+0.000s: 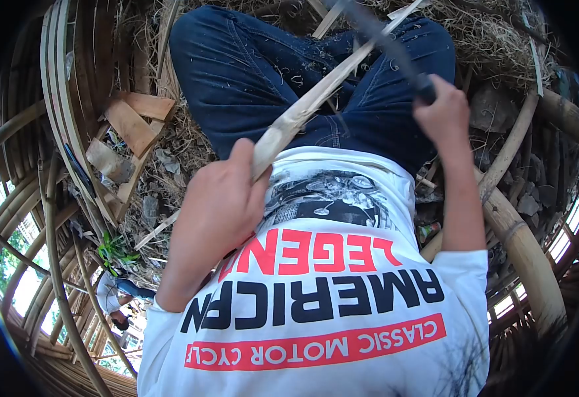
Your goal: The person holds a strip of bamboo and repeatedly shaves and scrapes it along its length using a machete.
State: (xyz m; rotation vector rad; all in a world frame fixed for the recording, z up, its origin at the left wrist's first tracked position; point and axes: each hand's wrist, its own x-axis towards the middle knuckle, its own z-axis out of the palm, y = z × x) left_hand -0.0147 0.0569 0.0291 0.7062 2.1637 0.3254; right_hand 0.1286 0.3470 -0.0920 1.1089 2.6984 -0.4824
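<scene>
My left hand (pixel 220 210) is closed around the near end of a pale split bamboo strip (pixel 312 98). The strip slants up and to the right across my lap, its surface rough and partly shaved. My right hand (pixel 445 112) grips the black handle of a large knife (pixel 395 51), whose long blade is smeared by motion. In this view the blade crosses the strip near its far end. Both lie over my legs in dark blue jeans (pixel 226 73), which are flecked with small shavings.
Shavings (pixel 501 49) cover the ground around me. Wooden offcuts (pixel 130 122) and long bamboo slats (pixel 61 99) are at the left. Thick bamboo poles (pixel 524 255) run along the right. Another person (pixel 114 291) is farther off at lower left, near a green plant (pixel 114 251).
</scene>
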